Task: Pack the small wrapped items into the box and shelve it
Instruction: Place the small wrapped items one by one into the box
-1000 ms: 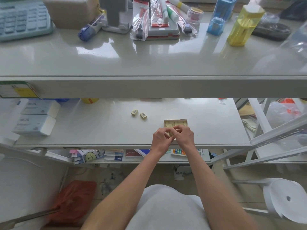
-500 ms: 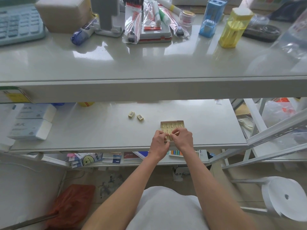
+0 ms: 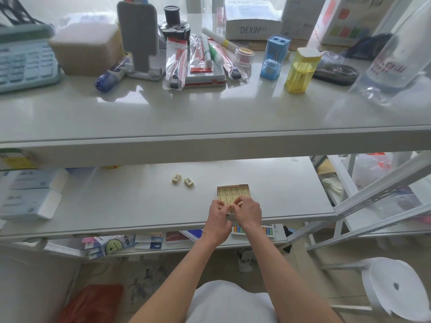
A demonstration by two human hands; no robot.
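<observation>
The shallow tan cardboard box point(image 3: 233, 186) lies open on the white lower shelf point(image 3: 116, 206), its far rows filled with packed yellow items point(image 3: 233, 193). At the box's near edge the left hand point(image 3: 218, 214) and right hand point(image 3: 249, 209) meet, and the curled fingertips of both appear to pinch one small yellow wrapped item point(image 3: 232, 207). To seat it well, align it with the neighbouring row, lower it flat, press lightly and avoid shifting the box. Two loose yellow wrapped items point(image 3: 176, 178) lie well left of the box, awaiting packing.
</observation>
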